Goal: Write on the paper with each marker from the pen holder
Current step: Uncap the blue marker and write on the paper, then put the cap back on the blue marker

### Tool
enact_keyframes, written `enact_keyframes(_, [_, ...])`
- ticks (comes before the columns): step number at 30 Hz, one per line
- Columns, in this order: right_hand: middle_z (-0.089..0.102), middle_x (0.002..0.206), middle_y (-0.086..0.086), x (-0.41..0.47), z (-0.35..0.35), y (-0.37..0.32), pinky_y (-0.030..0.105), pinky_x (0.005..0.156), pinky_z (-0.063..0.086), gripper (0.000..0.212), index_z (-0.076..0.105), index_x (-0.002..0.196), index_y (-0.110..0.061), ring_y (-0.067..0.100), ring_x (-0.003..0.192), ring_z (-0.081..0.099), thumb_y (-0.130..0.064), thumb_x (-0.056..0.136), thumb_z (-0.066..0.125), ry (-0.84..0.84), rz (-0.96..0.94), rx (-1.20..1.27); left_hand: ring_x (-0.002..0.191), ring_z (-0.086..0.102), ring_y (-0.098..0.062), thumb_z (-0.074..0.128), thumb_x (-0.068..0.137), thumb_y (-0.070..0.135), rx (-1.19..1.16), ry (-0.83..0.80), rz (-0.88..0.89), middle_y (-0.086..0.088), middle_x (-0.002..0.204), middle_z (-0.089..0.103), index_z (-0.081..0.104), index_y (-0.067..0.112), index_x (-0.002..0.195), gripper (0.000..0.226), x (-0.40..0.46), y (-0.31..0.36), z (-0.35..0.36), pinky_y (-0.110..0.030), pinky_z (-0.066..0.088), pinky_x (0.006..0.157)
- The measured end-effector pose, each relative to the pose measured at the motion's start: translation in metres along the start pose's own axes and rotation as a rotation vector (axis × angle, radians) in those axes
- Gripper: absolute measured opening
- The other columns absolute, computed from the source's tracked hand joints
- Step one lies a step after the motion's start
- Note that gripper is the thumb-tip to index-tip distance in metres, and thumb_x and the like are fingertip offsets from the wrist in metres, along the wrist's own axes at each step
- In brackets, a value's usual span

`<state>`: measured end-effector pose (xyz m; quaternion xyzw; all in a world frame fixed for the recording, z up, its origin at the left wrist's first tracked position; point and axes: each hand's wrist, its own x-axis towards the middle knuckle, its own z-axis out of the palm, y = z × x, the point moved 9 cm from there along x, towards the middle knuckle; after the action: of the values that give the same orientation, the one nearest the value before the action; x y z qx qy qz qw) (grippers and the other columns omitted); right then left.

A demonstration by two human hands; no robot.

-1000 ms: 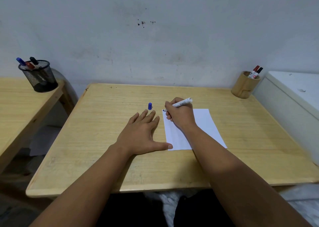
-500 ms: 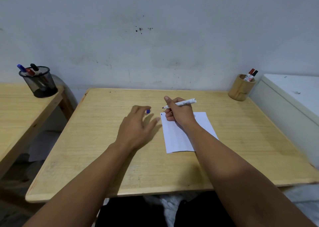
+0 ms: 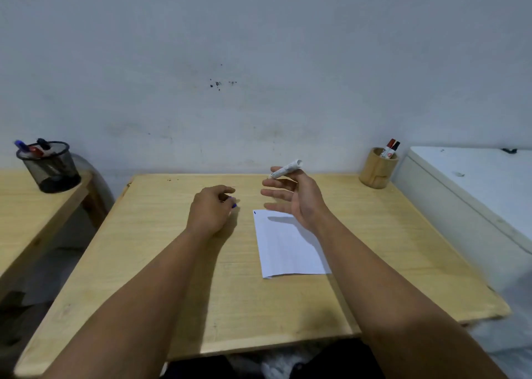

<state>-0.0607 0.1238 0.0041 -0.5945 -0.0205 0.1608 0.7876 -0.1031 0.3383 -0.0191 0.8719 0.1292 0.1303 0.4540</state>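
Note:
A white sheet of paper (image 3: 288,246) lies on the wooden table (image 3: 149,249), with a small blue mark at its far left corner. My right hand (image 3: 296,197) is raised above the paper's far end, palm turned left, and holds a white marker (image 3: 286,169) between thumb and fingertips. My left hand (image 3: 211,210) rests on the table left of the paper, fingers curled around the blue cap (image 3: 234,205), only partly visible. The round wooden pen holder (image 3: 377,168) at the far right corner holds a red and a black marker (image 3: 390,148).
A black mesh cup (image 3: 50,167) with several pens stands on a second wooden table at the left. A white cabinet (image 3: 472,194) flanks the table on the right. A grey wall runs right behind the table.
My right hand lifted the marker off the paper and turned palm inward. My left hand moved forward from flat on the table and closed over the blue cap.

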Motion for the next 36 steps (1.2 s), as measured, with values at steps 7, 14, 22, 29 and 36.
enact_keyframes(7, [0.067, 0.102, 0.016, -0.014, 0.014, 0.001, 0.042, 0.063, 0.066, 0.017, 0.069, 0.106, -0.019, 0.019, 0.063, 0.067, -0.002, 0.101, 0.065, -0.065, -0.151, -0.372, 0.078, 0.074, -0.01, 0.069, 0.096, 0.01, -0.461, -0.038, -0.129, -0.004, 0.09, 0.077, 0.077, 0.009, 0.103, 0.011, -0.002, 0.025, -0.02, -0.027, 0.053, 0.077])
enact_keyframes(14, [0.075, 0.101, 0.004, -0.02, 0.019, -0.005, 0.023, 0.067, 0.054, 0.018, 0.078, 0.115, -0.017, 0.014, 0.067, 0.073, -0.018, 0.097, 0.077, -0.046, -0.31, -0.69, 0.081, 0.075, -0.013, 0.069, 0.096, 0.01, -0.539, -0.086, -0.124, -0.007, 0.092, 0.078, 0.077, 0.008, 0.103, 0.01, -0.01, 0.053, -0.029, -0.033, 0.056, 0.088])
enact_keyframes(22, [0.075, 0.098, 0.002, -0.031, 0.012, -0.022, 0.023, 0.065, 0.055, 0.018, 0.078, 0.113, -0.018, 0.016, 0.07, 0.071, -0.013, 0.096, 0.076, -0.013, -0.351, -0.651, 0.071, 0.075, -0.002, 0.071, 0.095, 0.012, -0.456, -0.115, -0.059, -0.005, 0.089, 0.079, 0.078, 0.008, 0.102, 0.011, -0.022, 0.081, -0.023, -0.028, 0.054, 0.077])
enact_keyframes(29, [0.075, 0.092, -0.002, -0.04, -0.017, -0.043, 0.018, 0.062, 0.053, 0.011, 0.079, 0.101, -0.02, 0.008, 0.062, 0.07, -0.01, 0.095, 0.077, 0.07, -0.392, -0.601, 0.08, 0.076, -0.017, 0.071, 0.094, 0.006, -0.446, -0.129, -0.023, -0.012, 0.089, 0.078, 0.077, 0.004, 0.102, 0.01, -0.027, 0.118, 0.009, -0.03, 0.058, 0.076])
enact_keyframes(36, [0.071, 0.089, -0.011, -0.032, -0.117, -0.087, 0.03, 0.077, 0.054, 0.022, 0.08, 0.118, -0.018, 0.0, 0.071, 0.063, -0.013, 0.099, 0.072, 0.25, -0.468, -0.648, 0.106, 0.074, -0.021, 0.057, 0.104, 0.029, -0.295, -0.383, 0.054, -0.005, 0.116, 0.076, 0.068, 0.016, 0.127, 0.028, -0.007, 0.191, 0.083, -0.045, 0.056, 0.099])
